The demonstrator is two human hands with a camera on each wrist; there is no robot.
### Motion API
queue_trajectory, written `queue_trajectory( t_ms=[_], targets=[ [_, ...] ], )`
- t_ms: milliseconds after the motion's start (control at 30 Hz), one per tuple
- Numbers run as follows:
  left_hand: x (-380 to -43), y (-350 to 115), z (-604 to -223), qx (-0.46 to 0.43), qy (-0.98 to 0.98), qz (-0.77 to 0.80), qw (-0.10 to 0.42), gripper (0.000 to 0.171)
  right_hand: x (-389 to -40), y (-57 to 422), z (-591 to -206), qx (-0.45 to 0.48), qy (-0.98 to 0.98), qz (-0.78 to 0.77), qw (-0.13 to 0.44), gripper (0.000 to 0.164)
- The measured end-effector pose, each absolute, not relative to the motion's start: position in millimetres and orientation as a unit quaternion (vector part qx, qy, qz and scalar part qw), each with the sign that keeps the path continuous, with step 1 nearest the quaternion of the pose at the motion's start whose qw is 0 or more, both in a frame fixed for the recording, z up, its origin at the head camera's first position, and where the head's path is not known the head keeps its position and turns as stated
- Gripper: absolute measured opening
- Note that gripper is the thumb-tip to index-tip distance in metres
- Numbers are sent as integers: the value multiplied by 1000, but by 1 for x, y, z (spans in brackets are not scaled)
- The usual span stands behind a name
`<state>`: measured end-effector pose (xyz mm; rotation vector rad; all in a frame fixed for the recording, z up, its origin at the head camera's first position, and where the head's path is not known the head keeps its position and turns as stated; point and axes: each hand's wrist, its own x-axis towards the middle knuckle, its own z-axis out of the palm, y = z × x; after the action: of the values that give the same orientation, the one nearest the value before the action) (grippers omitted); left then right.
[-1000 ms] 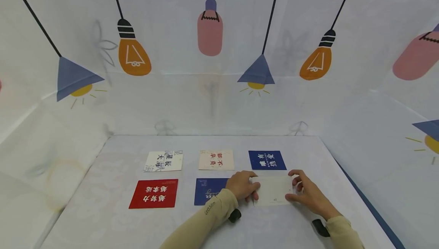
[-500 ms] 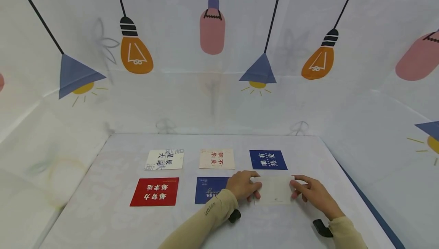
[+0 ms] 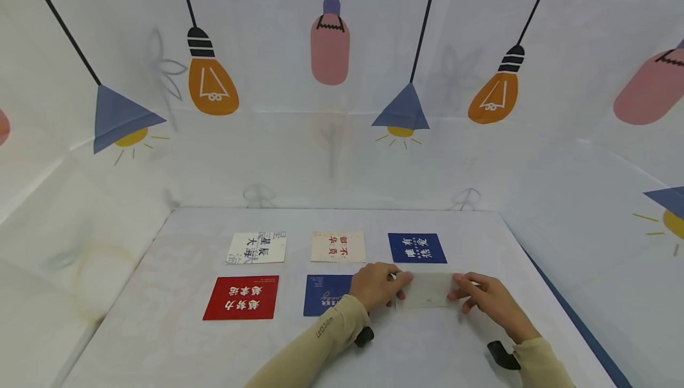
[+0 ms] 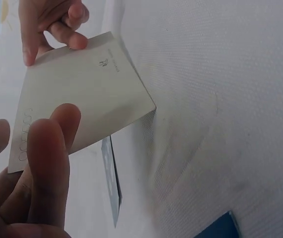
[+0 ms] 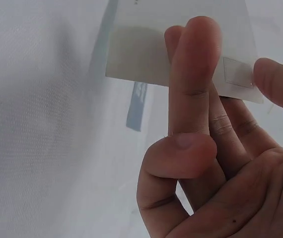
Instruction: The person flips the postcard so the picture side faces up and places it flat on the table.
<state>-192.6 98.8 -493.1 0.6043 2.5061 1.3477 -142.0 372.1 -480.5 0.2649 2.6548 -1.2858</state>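
Observation:
A pale postcard point(image 3: 427, 290), its plain back facing up with a row of small postcode boxes and a stamp square, is tilted up close over the white table in front of me. My left hand point(image 3: 376, 287) pinches its left edge, thumb near the upper corner. On the opposite edge, the fingers and thumb of my right hand point(image 3: 494, 306) grip the postcard. Both hands show around the postcard point(image 4: 87, 89) in the left wrist view. In the right wrist view, fingertips overlap the postcard point(image 5: 141, 54) near its stamp square. Its other face is hidden.
A blue card point(image 3: 327, 293) lies partly behind my left hand, with a red card point(image 3: 240, 297) farther left. Along the back row are a white card point(image 3: 256, 248), a cream card point(image 3: 338, 246) and another blue card point(image 3: 417, 248). Patterned cloth walls surround the table.
The postcard has gone from lying flat to tilted, looking shorter and greyer. My right hand has shifted to grip its right edge, and my left thumb has come over the upper left corner.

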Motion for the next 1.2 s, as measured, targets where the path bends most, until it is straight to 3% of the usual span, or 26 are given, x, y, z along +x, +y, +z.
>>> queue_trajectory(
  t_ms=[400, 567, 1200],
  targets=[
    [-188, 95, -486, 221, 871, 430, 83, 48, -135, 369, -471, 67, 907, -410, 73, 56],
    [-183, 96, -486, 238, 892, 381, 49, 39, -133, 374, -471, 34, 912, -401, 73, 54],
    [-159, 104, -495, 285, 911, 296, 29, 27, -122, 408, -488, -52, 910, -379, 158, 51]
  ],
)
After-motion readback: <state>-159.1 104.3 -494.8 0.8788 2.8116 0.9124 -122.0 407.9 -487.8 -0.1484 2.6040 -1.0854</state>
